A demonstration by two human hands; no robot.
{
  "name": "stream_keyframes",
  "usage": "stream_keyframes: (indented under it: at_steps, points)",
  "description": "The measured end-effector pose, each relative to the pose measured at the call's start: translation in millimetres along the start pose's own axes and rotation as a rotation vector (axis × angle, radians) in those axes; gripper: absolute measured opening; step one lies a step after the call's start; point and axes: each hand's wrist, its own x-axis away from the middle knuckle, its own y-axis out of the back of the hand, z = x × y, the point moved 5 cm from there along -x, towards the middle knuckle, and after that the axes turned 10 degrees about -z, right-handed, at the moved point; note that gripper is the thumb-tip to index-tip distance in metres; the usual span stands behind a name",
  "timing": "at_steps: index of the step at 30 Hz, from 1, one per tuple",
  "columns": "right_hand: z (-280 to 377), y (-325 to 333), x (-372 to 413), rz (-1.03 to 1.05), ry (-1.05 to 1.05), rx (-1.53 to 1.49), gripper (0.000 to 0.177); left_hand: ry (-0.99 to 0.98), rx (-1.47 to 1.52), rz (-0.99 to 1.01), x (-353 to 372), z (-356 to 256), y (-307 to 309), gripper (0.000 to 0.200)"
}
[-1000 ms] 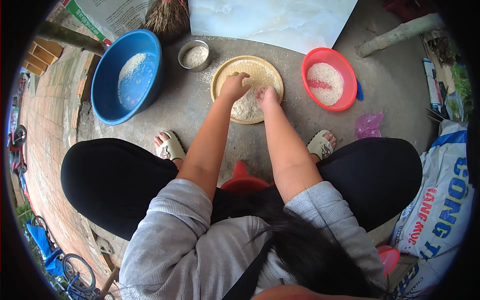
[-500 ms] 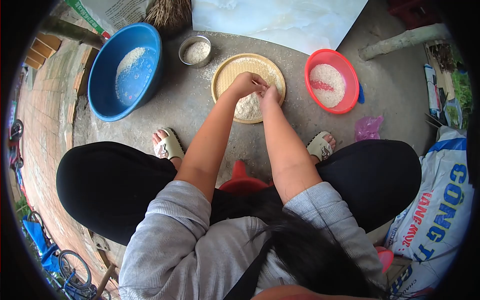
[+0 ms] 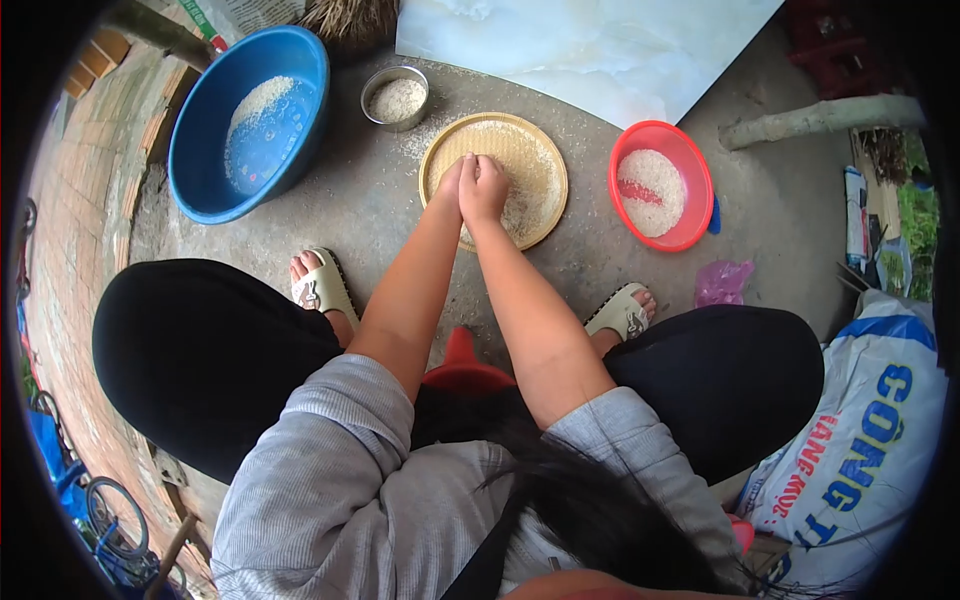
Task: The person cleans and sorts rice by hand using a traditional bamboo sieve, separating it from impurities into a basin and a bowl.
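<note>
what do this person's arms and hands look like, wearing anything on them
The left sleeve and right sleeve are grey ribbed knit, pushed up to about the elbows, leaving the forearms bare. The left hand and right hand are bare: no gloves, no watch, ring or bracelet showing.

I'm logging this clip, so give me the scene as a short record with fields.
Woven tray: round, on the concrete floor, rice spread inside
Left hand: over the tray's rice, pressed against the other hand
Right hand: alongside it, also over the rice
Blue basin: left of the tray, some rice inside
Metal cup: between basin and tray, rice inside
Red bowl: right of the tray, rice inside
Pink bag: on the floor near the right foot
</note>
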Motion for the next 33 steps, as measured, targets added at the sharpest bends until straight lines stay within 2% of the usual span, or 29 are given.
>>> stream_keyframes:
  at_steps: [2,4,5,6,8,9,10,11,12,14,16,18,19,21,22,23,24,25,26,28,30,31,33]
  points:
    - [-1,0,1,0.094,-0.021,0.002,0.027,-0.057,-0.068,-0.028,19,-10,-10,0.030]
    - [2,8,-2,0.054,0.062,0.065,0.025,-0.297,-0.508,-0.537,64,-32,-25,0.029]
    - [1,12,-5,0.065,0.112,0.187,0.023,-0.297,-0.413,-0.596,67,-31,-27,0.032]
    - [-4,15,-9,0.070,0.112,0.186,0.023,-0.297,-0.410,-0.600,64,-32,-24,0.032]
    - [-33,22,-15,0.060,-0.134,0.330,0.025,-0.066,-0.251,-0.325,46,-19,-25,0.042]
    - [-43,23,-15,0.063,-0.132,0.329,0.025,-0.097,-0.213,-0.370,49,-20,-32,0.041]
    - [-53,24,-11,0.073,-0.086,0.454,0.031,-0.098,-0.212,-0.372,51,-25,-36,0.041]
    - [-62,24,-8,0.081,-0.040,0.578,0.040,-0.122,-0.227,-0.314,52,-32,-43,0.044]
    - [-66,27,-6,0.082,-0.041,0.575,0.040,-0.147,-0.241,-0.256,53,-40,-50,0.047]
    - [-73,28,4,0.226,-0.028,0.718,0.053,-0.210,-0.210,-0.257,52,-63,-58,0.046]
    - [-76,25,8,0.221,0.014,0.715,0.054,-0.437,-0.153,-0.288,54,-103,-65,0.043]
    - [-79,22,5,0.183,-0.002,0.681,0.053,-0.591,-0.220,-0.294,52,-142,-67,0.040]
    - [-79,20,3,0.186,-0.001,0.683,0.053,-0.589,-0.217,-0.296,50,-157,-70,0.040]
    - [-79,17,-1,0.164,0.002,0.677,0.050,-0.933,-0.573,-0.453,55,-188,-73,0.025]
    - [-79,17,-1,0.169,-0.003,0.681,0.050,-0.925,-0.576,-0.456,53,-188,-66,0.025]
    - [-78,18,-3,0.156,0.000,0.664,0.047,-1.282,-1.000,-0.907,71,-196,-61,0.022]
    - [-76,18,-5,0.142,0.004,0.646,0.045,-1.604,-1.435,-1.378,85,-192,-69,0.026]
    - [-76,18,-6,0.145,-0.001,0.648,0.045,-1.518,-1.315,-1.243,86,-187,-64,0.029]
    - [-75,19,-7,0.121,0.020,0.633,0.042,-1.514,-1.322,-1.242,91,-176,-64,0.029]
    - [-76,19,-7,0.102,0.030,0.620,0.040,-1.449,-1.301,-1.021,84,-143,-63,0.025]
    - [-78,20,-11,0.052,0.046,0.612,0.035,-1.504,-1.362,-0.591,66,-100,-67,0.025]
    - [-77,21,-12,0.054,0.042,0.618,0.035,-1.497,-1.363,-0.587,66,-87,-59,0.025]
    - [-77,25,-18,0.054,0.056,0.634,0.029,-1.451,-1.643,-0.490,61,-54,-51,0.029]
